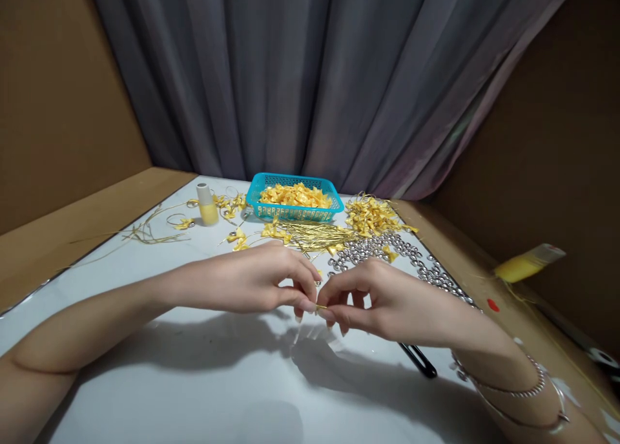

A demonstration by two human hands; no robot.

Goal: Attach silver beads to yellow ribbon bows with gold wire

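While both hands meet over the near half of the white tabletop (pixel 194 399), a short gold strand (pixel 321 307) runs between their fingertips. The left hand (pixel 256 276) pinches one end with thumb and finger; the right hand (pixel 382 295) grips the other, its remaining fingers curled loosely. This looks like the fine-shaping step, perhaps twisting or tensioning the strand, though which of these cannot be told. Next, the work seems to call for a firm left pinch and small, controlled turns or pulls from the right.

Taking the strand as the clock's centre, a bundle of gold strands (pixel 312 236) lies at 12 o'clock, with a turquoise perforated basket (pixel 252 197) of yellow ribbon bows (pixel 295 196) behind it. Silver beads (pixel 365 247) spread at 1 to 2 o'clock, close beyond the right hand. A grey-capped yellow bottle (pixel 208 208) stands at 10 o'clock; a black handle (pixel 420 360) lies at 4 o'clock.
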